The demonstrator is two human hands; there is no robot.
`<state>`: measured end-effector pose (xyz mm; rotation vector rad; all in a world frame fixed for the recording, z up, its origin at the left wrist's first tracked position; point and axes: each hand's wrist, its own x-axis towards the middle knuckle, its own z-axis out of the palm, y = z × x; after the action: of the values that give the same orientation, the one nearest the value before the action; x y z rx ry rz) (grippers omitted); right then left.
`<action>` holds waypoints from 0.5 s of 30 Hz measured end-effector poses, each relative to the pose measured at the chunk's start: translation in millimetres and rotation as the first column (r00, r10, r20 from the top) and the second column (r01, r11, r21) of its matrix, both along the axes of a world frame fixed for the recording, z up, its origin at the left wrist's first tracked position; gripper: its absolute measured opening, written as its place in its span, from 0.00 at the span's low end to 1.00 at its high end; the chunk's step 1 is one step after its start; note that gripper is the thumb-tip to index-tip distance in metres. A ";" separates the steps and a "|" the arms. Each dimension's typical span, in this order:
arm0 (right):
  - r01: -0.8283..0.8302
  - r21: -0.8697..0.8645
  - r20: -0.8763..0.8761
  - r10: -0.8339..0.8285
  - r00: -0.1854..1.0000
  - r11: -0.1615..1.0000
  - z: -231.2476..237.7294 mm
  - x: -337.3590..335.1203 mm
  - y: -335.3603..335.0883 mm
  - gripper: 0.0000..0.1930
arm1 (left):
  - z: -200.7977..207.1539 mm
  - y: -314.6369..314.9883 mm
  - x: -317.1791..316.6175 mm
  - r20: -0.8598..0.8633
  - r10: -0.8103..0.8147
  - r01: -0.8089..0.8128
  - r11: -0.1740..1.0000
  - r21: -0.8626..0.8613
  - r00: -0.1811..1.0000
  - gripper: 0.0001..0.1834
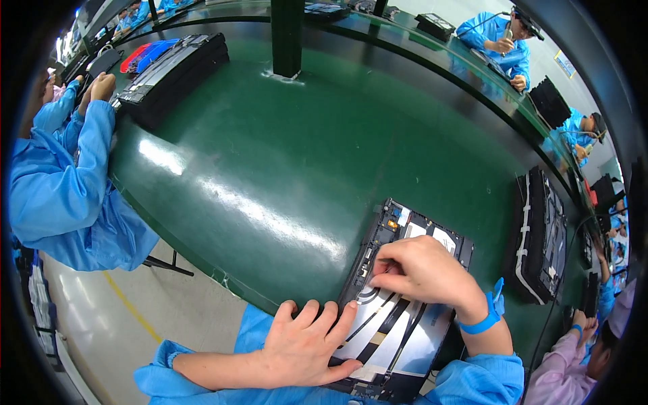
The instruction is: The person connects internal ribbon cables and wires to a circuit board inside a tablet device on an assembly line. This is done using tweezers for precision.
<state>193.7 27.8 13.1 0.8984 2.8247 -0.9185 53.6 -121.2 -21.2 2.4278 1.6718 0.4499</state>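
Note:
An opened tablet-like device point(405, 351) lies tilted at the table's near edge, its inside facing up. Silver panels, black ribbon cables and a dark frame with small parts show in it. My left hand point(297, 347) rests on its left edge, fingers spread, with the thumb on the silver panel. Over the upper part of the device, my right hand point(425, 270) is closed in a pinch near the left side of the frame. Whatever sits between those fingertips is hidden. A blue strap point(482, 322) circles my right wrist.
A green table point(304, 155) spreads ahead, with a dark post point(287, 40) at its far side. Stacked dark devices stand in a black holder point(179, 77) far left and another holder point(536, 236) at right. A co-worker in blue point(74, 169) sits at left; others work along the right.

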 end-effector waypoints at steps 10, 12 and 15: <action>0.061 0.109 -0.089 -0.051 0.995 0.992 1.2 -5.4 30.1 0.07 | 8.0 3.4 0.0 -0.040 -0.027 0.029 0.998 0.049 0.999 0.36; 0.052 0.109 -0.058 -0.046 0.997 0.993 1.5 -9.1 34.0 0.06 | 9.9 5.4 -1.7 -0.043 -0.038 0.039 0.999 0.025 0.998 0.36; 0.068 0.079 -0.006 -0.068 0.998 0.994 0.8 -9.2 37.3 0.06 | 12.4 12.5 -4.1 -0.053 -0.080 0.080 0.997 0.009 0.995 0.34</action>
<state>184.5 65.2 13.9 1.0093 2.8685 -0.8202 49.5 -108.6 -8.9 2.5250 1.5890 0.3880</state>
